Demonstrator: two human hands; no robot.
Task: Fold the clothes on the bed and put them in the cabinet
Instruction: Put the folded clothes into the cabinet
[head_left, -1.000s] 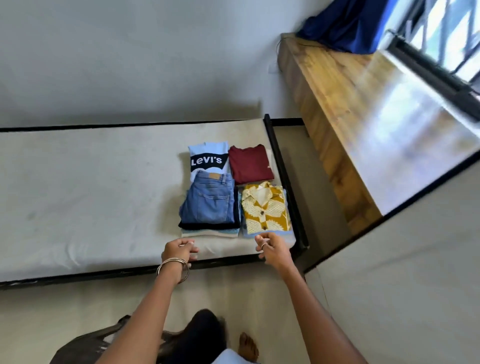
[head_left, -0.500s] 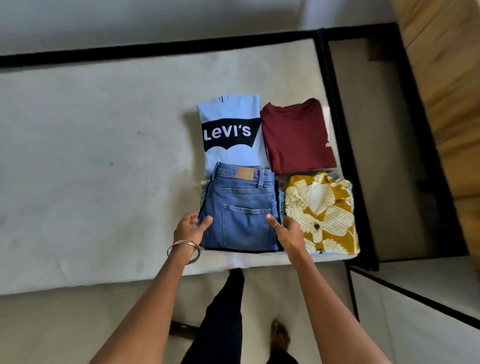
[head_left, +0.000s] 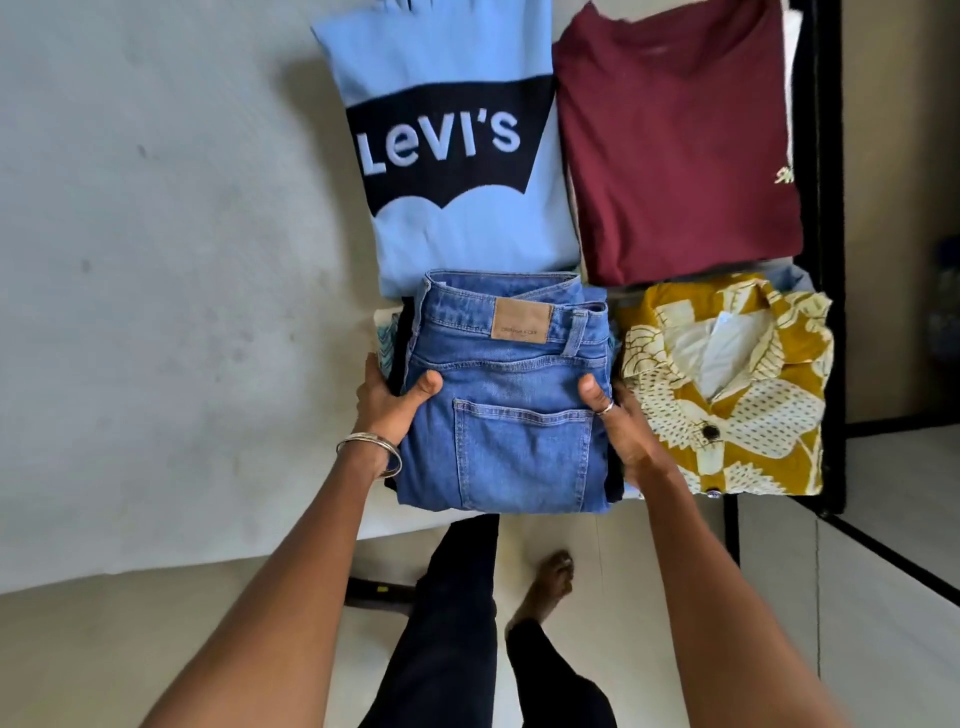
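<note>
Both hands, left (head_left: 387, 402) and right (head_left: 621, 426), grip the folded jeans (head_left: 506, 395) lengthwise, waistband pointing away.

The scene is lit evenly by soft, diffuse daylight; no lamp or window is seen in the view. A broad, soft shadow is cast on the mattress (head_left: 156, 260) to the left of the left hand (head_left: 387, 402) and beside the pale blue sweatshirt (head_left: 447, 130) beyond it. Narrow, darker shadows are seen between the stacks beyond both hands. No glare is seen on the fabrics. The jeans (head_left: 506, 410) between the left hand and the right hand (head_left: 623, 426) are rendered sharply, their stitching and label being legible as shapes. Wide-angle distortion is evident: the black bed frame (head_left: 826, 260) right of the right hand is bowed, and the forearms are stretched and slightly softened towards the lower edge.
</note>
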